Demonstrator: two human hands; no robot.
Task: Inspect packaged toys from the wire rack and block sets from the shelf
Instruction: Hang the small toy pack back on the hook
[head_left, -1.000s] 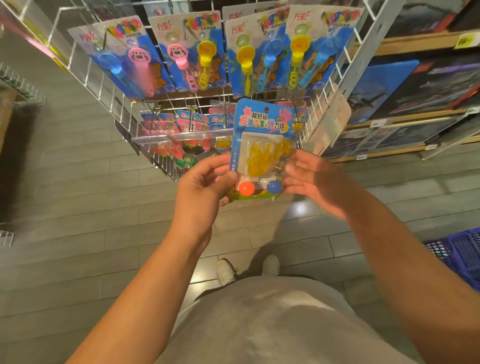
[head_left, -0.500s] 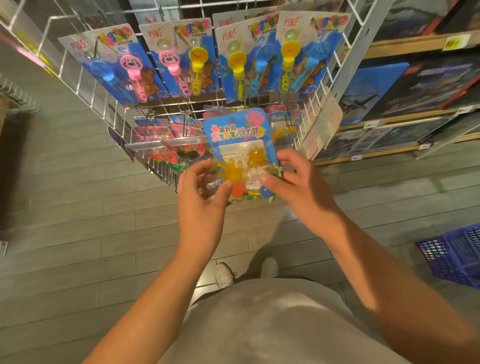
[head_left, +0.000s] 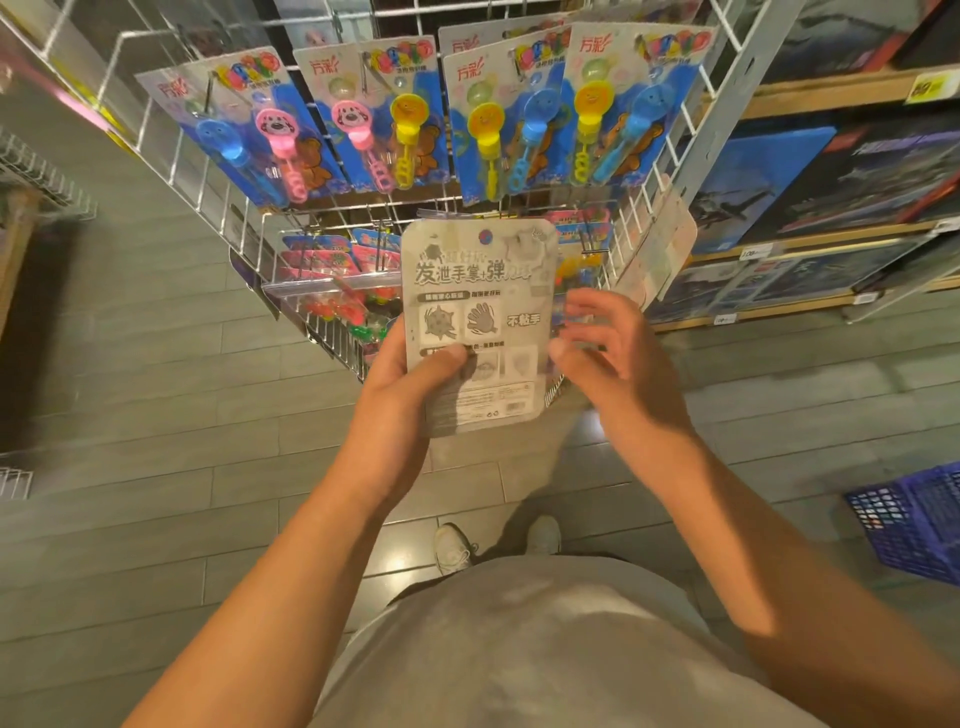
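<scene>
Toy package (head_left: 480, 317), a flat blister card, is held upright in front of the wire rack (head_left: 670, 208), its long axis running top to bottom and its grey printed back turned toward the camera, so the coloured front faces away toward the rack. Its top edge, with a small hang hole, points up at the row of hanging bubble-wand cards (head_left: 395, 119); its bottom edge points down toward the floor (head_left: 156, 395).

The left hand (head_left: 410, 395) grips the card at its lower left corner, thumb pressed across the printed back and the other fingers hidden behind it. The card rises above this hand, most of it standing clear above the thumb.

The right hand (head_left: 613, 353) is just beside the card's right edge, fingers loosely spread and slightly curled; its fingertips lie at or very near the edge, but blur makes it impossible to tell whether they touch. It clasps nothing.

Behind the card, lower pegs of the rack carry more packaged toys (head_left: 332, 280). To the right, wooden shelves (head_left: 810, 93) hold dark boxed block sets (head_left: 872, 176). A blue plastic basket (head_left: 914, 525) sits on the floor at right.
</scene>
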